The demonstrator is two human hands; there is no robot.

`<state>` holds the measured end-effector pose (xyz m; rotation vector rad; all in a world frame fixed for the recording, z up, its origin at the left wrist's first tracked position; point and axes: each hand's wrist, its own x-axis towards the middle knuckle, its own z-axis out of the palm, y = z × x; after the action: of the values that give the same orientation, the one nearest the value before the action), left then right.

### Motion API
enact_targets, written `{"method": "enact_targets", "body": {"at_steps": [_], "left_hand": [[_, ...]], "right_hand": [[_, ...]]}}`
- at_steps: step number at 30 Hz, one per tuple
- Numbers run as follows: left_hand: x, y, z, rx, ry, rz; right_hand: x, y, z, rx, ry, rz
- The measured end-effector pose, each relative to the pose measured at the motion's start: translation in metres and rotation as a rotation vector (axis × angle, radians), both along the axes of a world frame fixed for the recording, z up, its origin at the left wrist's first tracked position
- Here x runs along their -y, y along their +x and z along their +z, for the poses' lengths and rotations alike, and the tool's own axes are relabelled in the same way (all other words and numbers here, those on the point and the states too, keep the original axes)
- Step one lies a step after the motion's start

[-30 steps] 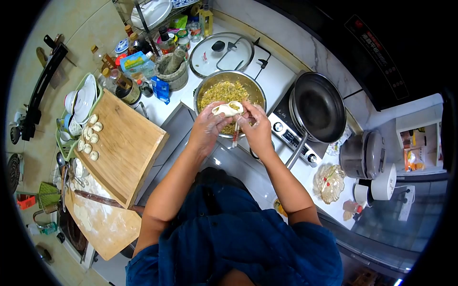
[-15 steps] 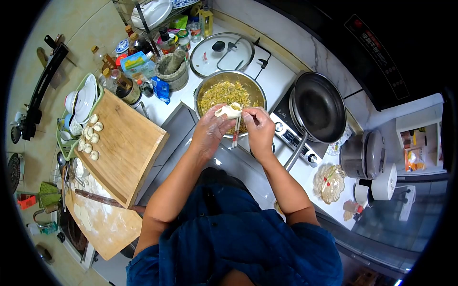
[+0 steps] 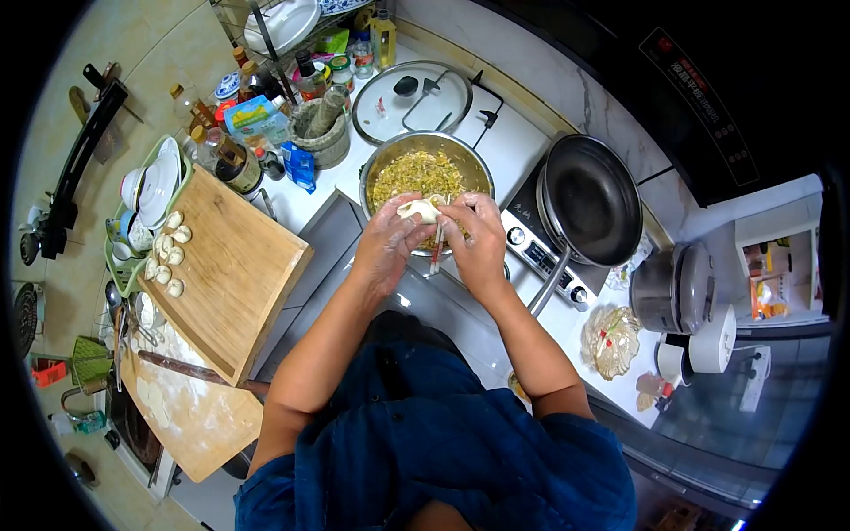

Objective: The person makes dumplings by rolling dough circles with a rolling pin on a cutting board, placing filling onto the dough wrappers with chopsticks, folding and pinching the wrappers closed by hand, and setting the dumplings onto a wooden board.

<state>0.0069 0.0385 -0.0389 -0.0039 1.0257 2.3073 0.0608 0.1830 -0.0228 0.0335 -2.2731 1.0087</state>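
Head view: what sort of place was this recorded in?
It looks like a kitchen, probably a home one: a dark pan sits on a cooker with knobs, bottles crowd the counter, and white plates stand at the left.

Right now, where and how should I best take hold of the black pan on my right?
The black pan is probably best gripped on the outer half of its handle, from your near side, with the right hand once free of the dough: the long handle slants from the pan toward you.
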Motion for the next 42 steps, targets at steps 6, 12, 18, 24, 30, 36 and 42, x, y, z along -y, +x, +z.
{"method": "enact_targets", "body": {"at_steps": [6, 12, 18, 24, 30, 36, 42], "left_hand": [[0.0, 0.001, 0.002, -0.026, 0.006, -0.009], [0.0, 0.002, 0.006, -0.03, 0.011, -0.008], [0.0, 0.002, 0.003, -0.024, -0.025, -0.024], [0.001, 0.003, 0.006, -0.02, -0.04, -0.037], [0.002, 0.002, 0.004, -0.031, -0.06, -0.034], [0.003, 0.001, 0.001, -0.063, -0.095, -0.067], [0.004, 0.003, 0.006, -0.06, -0.086, -0.061]], "right_hand": [[0.005, 0.002, 0.005, 0.053, -0.237, -0.048], [0.009, 0.002, 0.004, 0.106, -0.383, -0.075], [0.003, 0.001, -0.007, 0.08, -0.258, -0.061], [0.002, 0.002, -0.009, -0.031, -0.041, -0.092], [0.003, 0.001, 0.002, -0.06, 0.056, -0.034], [-0.001, 0.0, -0.006, -0.025, 0.104, -0.006], [0.008, 0.003, 0.006, 0.167, -0.322, -0.034]]}}
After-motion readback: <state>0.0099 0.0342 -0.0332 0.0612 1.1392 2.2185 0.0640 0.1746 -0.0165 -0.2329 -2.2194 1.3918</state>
